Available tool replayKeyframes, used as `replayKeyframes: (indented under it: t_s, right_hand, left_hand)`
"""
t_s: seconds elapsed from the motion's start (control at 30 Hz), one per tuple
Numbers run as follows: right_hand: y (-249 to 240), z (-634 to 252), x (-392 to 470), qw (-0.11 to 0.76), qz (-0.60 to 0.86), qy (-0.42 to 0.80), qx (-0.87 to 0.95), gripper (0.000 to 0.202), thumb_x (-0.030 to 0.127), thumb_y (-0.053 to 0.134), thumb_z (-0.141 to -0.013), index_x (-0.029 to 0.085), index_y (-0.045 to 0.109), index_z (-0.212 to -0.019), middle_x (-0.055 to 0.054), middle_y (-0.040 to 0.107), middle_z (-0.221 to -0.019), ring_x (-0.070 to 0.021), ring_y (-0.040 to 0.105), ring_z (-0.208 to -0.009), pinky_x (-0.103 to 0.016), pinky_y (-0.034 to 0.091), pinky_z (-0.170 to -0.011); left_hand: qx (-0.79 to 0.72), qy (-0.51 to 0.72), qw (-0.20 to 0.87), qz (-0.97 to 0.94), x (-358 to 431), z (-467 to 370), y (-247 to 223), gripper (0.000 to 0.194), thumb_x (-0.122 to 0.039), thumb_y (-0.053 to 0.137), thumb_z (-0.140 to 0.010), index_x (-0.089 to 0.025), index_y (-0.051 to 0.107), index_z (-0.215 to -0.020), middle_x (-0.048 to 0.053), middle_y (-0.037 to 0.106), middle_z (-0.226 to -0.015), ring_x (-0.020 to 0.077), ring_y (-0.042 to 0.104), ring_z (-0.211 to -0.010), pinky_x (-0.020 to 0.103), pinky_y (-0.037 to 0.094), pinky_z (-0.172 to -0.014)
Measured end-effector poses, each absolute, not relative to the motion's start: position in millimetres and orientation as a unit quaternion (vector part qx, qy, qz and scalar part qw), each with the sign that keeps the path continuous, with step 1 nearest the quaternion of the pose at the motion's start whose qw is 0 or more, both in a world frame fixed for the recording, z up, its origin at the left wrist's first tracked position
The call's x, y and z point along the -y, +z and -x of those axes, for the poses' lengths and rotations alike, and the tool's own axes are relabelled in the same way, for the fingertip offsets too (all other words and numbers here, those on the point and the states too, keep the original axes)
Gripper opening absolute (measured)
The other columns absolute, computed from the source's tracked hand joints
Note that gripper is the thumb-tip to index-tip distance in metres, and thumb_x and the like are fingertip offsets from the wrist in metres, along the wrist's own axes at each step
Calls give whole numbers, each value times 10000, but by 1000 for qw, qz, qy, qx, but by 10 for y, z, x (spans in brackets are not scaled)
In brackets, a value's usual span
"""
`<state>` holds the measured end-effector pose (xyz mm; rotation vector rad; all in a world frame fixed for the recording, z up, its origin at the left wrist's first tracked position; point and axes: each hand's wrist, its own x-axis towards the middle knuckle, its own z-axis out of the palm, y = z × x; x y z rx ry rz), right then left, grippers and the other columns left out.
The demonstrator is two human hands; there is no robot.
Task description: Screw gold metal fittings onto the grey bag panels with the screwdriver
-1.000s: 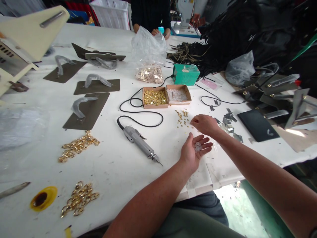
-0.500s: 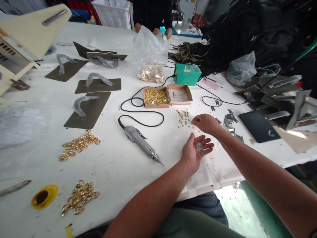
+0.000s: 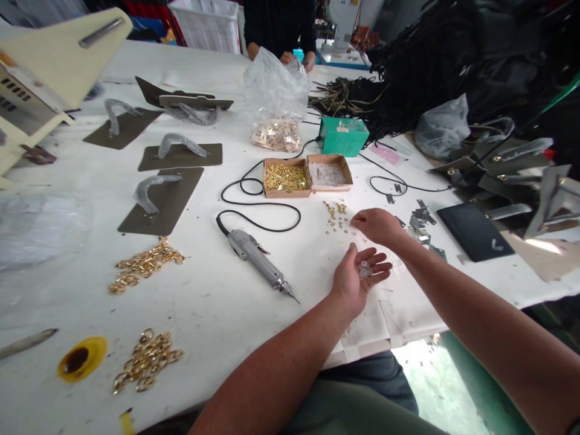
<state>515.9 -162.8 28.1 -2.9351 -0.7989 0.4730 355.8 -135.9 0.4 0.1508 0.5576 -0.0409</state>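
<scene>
Palm up, my left hand (image 3: 356, 278) is spread with several small clear plastic washers (image 3: 364, 269) resting on its palm and fingers. Just above it, my right hand (image 3: 374, 225) is closed, its fingertips pressed together at the tabletop; what they pinch is too small to make out. Small gold pieces (image 3: 334, 217) lie scattered left of those fingertips. Behind them stand a carton of gold pieces (image 3: 285, 177) and a carton of clear washers (image 3: 327, 173). A grey electric screwdriver (image 3: 258, 260) lies to the left of my hands.
A green power box (image 3: 343, 136) stands behind the cartons, with black cables around. Brown plates with wrapped handles (image 3: 161, 202) and gold rings (image 3: 147, 360) lie left. Dark metal plates (image 3: 421, 214) and a black panel (image 3: 473, 231) lie right. A person (image 3: 278, 27) works across the table.
</scene>
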Motion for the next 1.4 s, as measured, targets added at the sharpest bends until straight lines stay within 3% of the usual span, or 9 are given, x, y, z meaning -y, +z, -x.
replayKeyframes:
  t_s: [0.6, 1.03, 1.4]
  right_hand:
    - [232, -5174, 1652, 38, 948, 122, 291, 307, 432, 561, -910, 282, 811, -1005, -25, 793, -955, -212, 653, -820, -299, 371, -652]
    - [162, -5296, 1649, 134, 937, 132, 295, 280, 396, 578, -902, 219, 787, -963, -20, 759, -839, -176, 632, -746, -279, 395, -658]
    - [105, -5311, 1479, 91, 942, 135, 295, 245, 385, 593, -893, 244, 786, -946, -16, 765, -837, -184, 635, -750, -282, 384, -646]
  left_hand:
    - [-276, -25, 958, -72, 1356, -3565, -6, 481, -473, 480, -1029, -55, 715, -999, 176, 751, -949, 249, 745, -799, 370, 572, -813]
    - [-277, -25, 958, -69, 1371, -3578, -35, 475, -471, 480, -1030, -55, 709, -1007, 182, 755, -985, 243, 745, -796, 366, 569, -806]
    - [-278, -26, 958, -62, 1359, -3575, 11, 464, -445, 465, -1041, -56, 709, -979, 163, 753, -926, 237, 743, -779, 362, 572, -797]
